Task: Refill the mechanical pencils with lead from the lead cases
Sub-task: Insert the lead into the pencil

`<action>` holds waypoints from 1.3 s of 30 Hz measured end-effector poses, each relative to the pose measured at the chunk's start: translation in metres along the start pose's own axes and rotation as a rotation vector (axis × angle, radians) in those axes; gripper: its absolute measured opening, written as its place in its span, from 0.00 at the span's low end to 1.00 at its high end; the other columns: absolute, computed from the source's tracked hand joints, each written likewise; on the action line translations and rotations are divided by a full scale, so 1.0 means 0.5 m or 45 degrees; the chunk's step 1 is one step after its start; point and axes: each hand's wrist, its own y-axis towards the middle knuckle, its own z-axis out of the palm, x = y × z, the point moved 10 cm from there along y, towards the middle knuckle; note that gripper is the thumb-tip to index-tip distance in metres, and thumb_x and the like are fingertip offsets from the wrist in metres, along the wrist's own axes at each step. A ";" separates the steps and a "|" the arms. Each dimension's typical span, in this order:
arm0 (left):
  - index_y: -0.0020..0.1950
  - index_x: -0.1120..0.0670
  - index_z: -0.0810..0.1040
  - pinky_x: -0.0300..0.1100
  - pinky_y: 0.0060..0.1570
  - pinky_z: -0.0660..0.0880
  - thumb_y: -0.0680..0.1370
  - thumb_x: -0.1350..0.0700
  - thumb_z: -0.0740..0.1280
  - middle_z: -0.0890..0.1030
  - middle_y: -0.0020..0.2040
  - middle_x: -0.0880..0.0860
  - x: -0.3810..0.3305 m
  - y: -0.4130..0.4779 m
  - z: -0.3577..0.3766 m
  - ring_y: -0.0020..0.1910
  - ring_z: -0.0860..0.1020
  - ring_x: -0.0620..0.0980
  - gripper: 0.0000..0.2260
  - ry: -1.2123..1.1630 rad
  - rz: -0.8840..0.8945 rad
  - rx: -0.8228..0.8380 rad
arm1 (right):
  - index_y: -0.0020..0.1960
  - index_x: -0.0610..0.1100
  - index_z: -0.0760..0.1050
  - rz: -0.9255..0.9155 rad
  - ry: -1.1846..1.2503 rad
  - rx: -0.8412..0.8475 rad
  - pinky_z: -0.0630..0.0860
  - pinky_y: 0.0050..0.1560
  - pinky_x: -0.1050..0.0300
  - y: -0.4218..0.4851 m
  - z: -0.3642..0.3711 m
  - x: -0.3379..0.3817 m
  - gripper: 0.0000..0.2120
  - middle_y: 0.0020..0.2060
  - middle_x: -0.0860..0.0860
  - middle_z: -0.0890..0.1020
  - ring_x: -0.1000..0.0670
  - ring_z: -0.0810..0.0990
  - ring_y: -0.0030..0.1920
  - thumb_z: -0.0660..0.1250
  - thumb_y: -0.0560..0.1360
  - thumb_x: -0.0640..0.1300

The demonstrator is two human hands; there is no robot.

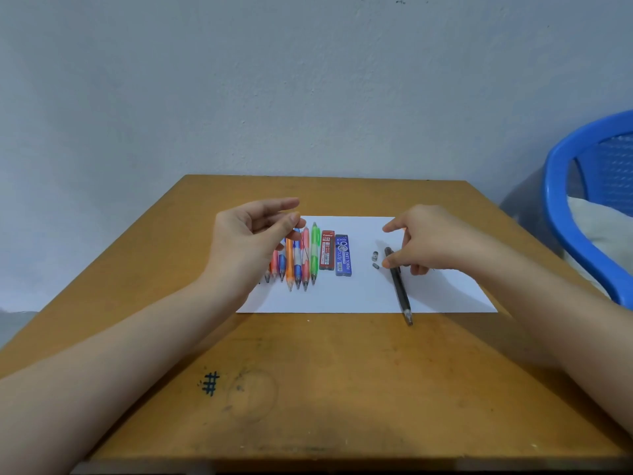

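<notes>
Left hand [250, 241] raised, fingertips pinched (palm inward); right hand [431, 238] lowered, fingers bent.

The left hand [253, 241] covers the upper ends of the coloured plastic mechanical pencils [297, 265] at the white paper sheet's [359, 296] left edge. The thin dark lead [303, 246] it pinches barely shows. Whether the right hand [431, 238] grips the dark grey mechanical pencil [400, 289] is unclear. Two tiny grey parts [375, 257] beside it are unidentifiable.
</notes>
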 end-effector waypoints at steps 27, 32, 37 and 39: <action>0.54 0.51 0.79 0.29 0.32 0.75 0.76 0.58 0.68 0.84 0.40 0.45 -0.031 -0.005 -0.030 0.40 0.82 0.42 0.08 -0.058 0.115 -0.177 | 0.42 0.54 0.82 -0.182 0.508 -0.268 0.80 0.43 0.53 -0.031 -0.035 0.050 0.09 0.26 0.57 0.79 0.51 0.83 0.33 0.70 0.67 0.40; 0.54 0.52 0.79 0.30 0.34 0.76 0.76 0.58 0.67 0.85 0.41 0.46 -0.035 -0.009 -0.038 0.40 0.83 0.42 0.08 -0.090 0.122 -0.226 | 0.45 0.55 0.80 -0.356 0.351 -0.385 0.71 0.31 0.65 -0.060 -0.050 0.091 0.09 0.33 0.57 0.77 0.54 0.77 0.32 0.72 0.68 0.42; 0.55 0.53 0.78 0.30 0.34 0.76 0.76 0.58 0.67 0.85 0.41 0.46 -0.039 -0.012 -0.038 0.40 0.83 0.43 0.08 -0.115 0.125 -0.229 | 0.47 0.51 0.82 -0.430 0.310 -0.368 0.68 0.23 0.68 -0.072 -0.036 0.109 0.09 0.33 0.58 0.77 0.54 0.74 0.30 0.72 0.69 0.40; 0.55 0.54 0.78 0.30 0.34 0.76 0.75 0.57 0.67 0.85 0.41 0.46 -0.039 -0.012 -0.037 0.40 0.83 0.43 0.08 -0.123 0.119 -0.222 | 0.48 0.51 0.83 -0.455 0.296 -0.370 0.73 0.29 0.63 -0.072 -0.028 0.113 0.11 0.35 0.58 0.78 0.54 0.75 0.31 0.72 0.69 0.40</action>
